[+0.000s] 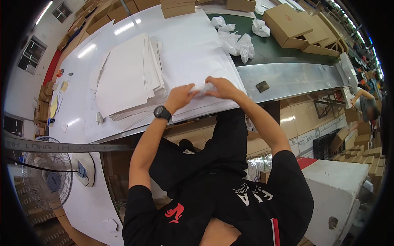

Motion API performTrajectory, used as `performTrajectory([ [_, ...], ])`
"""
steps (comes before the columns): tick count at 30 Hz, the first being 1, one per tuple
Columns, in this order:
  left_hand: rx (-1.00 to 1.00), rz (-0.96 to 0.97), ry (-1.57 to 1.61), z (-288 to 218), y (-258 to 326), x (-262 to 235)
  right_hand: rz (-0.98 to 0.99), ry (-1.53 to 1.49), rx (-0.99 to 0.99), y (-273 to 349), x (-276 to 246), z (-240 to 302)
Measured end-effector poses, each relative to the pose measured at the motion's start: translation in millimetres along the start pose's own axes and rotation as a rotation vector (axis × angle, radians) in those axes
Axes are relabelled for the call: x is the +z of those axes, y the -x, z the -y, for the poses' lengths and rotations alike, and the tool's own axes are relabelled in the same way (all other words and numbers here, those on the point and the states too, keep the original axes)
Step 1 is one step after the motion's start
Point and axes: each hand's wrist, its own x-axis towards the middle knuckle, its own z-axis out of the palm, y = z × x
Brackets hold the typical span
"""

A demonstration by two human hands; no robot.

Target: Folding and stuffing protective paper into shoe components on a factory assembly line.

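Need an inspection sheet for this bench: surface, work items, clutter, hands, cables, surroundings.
Surface: white tabletop, glare spots; metal strip and green surface adjoin on the right.
Work items: crumpled white bundle in hand, contents not visible; white sheets beneath; uneven paper stack to the left; wrapped white bundles on the green surface.
Clutter: small dark block on the metal strip; tape roll at the table's left.
Hands: left hand and right hand both grip the bundle from opposite ends.
Cables: black cable across the fan.
Surroundings: cardboard boxes upper right; another person far right.
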Motion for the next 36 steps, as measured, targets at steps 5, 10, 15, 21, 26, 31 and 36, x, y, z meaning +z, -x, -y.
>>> performTrajectory([
  [5,-0.331,0.026,-0.13,-4,-43,-2,0.174,0.036,0.056,-56,-15,-34],
  [10,0.0,-0.239,-0.382,-2,-25,32,0.325,0.15,0.159,-91,-22,-24],
  [15,0.016,-0.275,-0.142,-4,-9,48,0.1,0.512,0.101,-79,-9,1],
  [21,0.007,-0.171,-0.104,7,-27,43,-0.245,0.167,-0.259,-24,9,-24],
  [26,-0.061,0.003,0.108,19,-26,21,0.083,0.097,-0.089,-35,-12,-24],
  [31,-0.278,0.015,0.041,15,-44,2,0.32,0.187,0.238,-77,-26,-15],
  [36,-0.101,-0.069,-0.26,-11,-40,33,-0.117,0.58,0.171,-87,8,-2],
])
